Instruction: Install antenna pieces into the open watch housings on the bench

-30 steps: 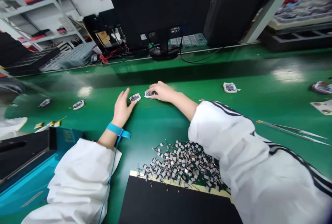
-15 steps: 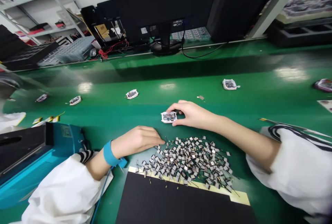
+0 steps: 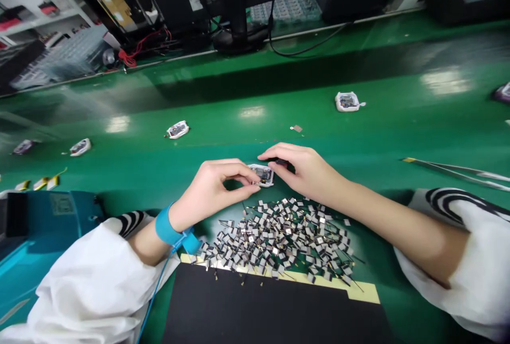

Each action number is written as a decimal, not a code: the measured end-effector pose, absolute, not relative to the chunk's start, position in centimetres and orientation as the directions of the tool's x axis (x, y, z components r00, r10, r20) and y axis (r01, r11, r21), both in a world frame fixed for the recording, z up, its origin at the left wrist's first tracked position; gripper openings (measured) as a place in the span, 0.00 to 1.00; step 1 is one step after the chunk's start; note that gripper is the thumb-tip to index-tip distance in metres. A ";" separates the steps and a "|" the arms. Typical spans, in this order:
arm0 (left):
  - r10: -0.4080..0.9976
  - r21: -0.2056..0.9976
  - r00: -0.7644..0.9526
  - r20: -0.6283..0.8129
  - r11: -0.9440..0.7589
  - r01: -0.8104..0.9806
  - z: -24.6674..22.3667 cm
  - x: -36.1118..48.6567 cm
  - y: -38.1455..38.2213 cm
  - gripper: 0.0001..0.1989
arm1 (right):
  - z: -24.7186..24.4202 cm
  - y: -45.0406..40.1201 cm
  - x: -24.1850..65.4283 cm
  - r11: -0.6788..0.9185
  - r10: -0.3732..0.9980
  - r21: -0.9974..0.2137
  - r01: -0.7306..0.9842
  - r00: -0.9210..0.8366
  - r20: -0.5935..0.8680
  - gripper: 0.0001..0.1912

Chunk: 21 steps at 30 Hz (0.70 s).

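Note:
A small white-framed circuit module (image 3: 262, 175) lies on the green bench mat (image 3: 255, 120), just above a heap of tiny metal-and-black tabs with thin wires (image 3: 279, 240). My left hand (image 3: 219, 184) reaches it from the left, and its fingertips pinch the module's left edge. My right hand (image 3: 303, 171) is over its top right corner, and a small dark part (image 3: 281, 162) sits between its finger and thumb. A blue wrist strap (image 3: 169, 229) circles my left wrist, with its cord running down.
Several similar modules, such as one (image 3: 178, 129) and another (image 3: 347, 102), lie across the mat. Long tweezers (image 3: 458, 173) rest at right, small batteries (image 3: 40, 183) at left. A black pad (image 3: 271, 307) with a cream edge sits at the front, a blue machine (image 3: 48, 216) at left, a monitor stand (image 3: 239, 35) behind.
My left hand has moved from beside the heap up to the module, and my right hand now holds a small dark part at it. The module has shifted slightly right, and the view has tilted lower.

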<state>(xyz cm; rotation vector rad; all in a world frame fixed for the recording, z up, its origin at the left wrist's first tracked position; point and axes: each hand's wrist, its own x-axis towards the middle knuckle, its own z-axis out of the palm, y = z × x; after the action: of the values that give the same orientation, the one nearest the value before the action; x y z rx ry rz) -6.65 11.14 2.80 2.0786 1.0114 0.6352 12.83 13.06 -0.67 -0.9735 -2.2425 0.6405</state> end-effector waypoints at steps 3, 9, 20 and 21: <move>0.812 0.670 0.555 0.179 -0.514 0.536 2.5 -6.2 11.6 0.06 | -0.5 12.3 13.7 0.641 0.728 -0.602 0.477 -0.627 0.278 0.14; 0.732 0.417 0.620 0.283 -0.675 0.608 1.7 -5.8 11.7 0.06 | -1.0 11.8 13.3 0.617 0.771 -0.540 0.573 -0.576 0.271 0.20; 0.612 0.100 0.760 0.221 -0.789 0.606 2.0 -5.9 10.7 0.07 | -1.0 11.9 13.2 0.597 0.773 -0.611 0.520 -0.578 0.262 0.19; 0.603 0.085 0.767 0.221 -0.795 0.601 2.1 -5.9 10.7 0.07 | -0.9 11.9 13.2 0.594 0.774 -0.612 0.522 -0.578 0.259 0.18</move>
<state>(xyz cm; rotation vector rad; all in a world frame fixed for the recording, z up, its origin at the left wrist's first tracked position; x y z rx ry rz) -5.90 10.65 2.08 2.9435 1.0028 0.3732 13.23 11.89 -0.91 -1.0282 -2.3148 0.6584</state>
